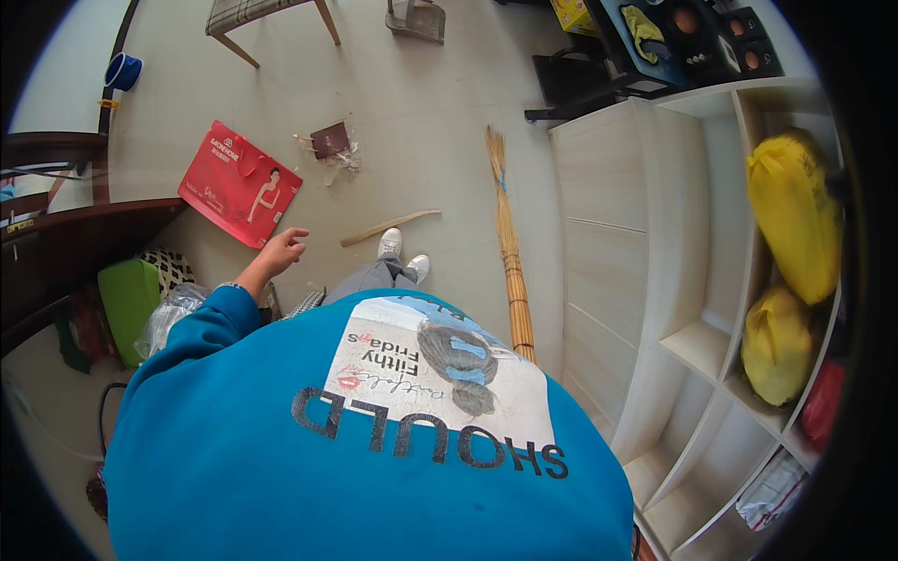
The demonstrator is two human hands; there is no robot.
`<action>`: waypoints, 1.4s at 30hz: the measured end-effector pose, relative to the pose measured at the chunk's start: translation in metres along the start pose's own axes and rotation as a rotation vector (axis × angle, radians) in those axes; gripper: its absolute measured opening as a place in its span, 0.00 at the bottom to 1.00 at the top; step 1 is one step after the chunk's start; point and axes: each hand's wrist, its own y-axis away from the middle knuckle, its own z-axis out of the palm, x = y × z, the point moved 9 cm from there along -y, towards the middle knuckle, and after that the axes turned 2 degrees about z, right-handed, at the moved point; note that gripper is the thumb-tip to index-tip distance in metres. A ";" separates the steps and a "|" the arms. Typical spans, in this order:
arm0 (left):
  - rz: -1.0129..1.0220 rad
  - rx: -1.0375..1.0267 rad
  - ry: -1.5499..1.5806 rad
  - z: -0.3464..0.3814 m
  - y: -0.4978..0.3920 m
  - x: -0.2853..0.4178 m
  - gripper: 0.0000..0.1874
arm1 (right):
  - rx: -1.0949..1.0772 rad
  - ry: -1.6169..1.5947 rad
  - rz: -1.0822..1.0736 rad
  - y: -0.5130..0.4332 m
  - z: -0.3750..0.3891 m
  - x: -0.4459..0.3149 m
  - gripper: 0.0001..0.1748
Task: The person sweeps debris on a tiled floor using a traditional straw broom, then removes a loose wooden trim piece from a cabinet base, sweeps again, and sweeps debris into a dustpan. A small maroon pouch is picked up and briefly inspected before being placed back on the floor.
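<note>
My left hand (282,252) hangs in the air with its fingers apart and nothing in it, near the lower corner of a red paper bag (238,184) lying on the floor. My right hand is out of view. A straw broom (506,238) with a blue tie extends past my front on the right, its lower end hidden behind my blue sweatshirt; what holds it cannot be seen. Beyond my white shoes lies a thin pale strip (386,227). Farther off, a dark red booklet (330,141) rests beside crumpled clear plastic and scraps (344,160).
A pale wooden shelf unit (638,182) with yellow bags (793,217) stands at right. A grey dustpan (421,23) and a checked stool (245,14) are at the top. Dark wooden furniture (91,217), a green box (130,308) and a plastic bag (168,315) stand at left.
</note>
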 end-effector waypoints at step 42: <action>-0.189 0.090 0.119 -0.148 -0.003 -0.087 0.21 | -0.055 0.158 0.002 -0.231 0.281 -0.253 0.32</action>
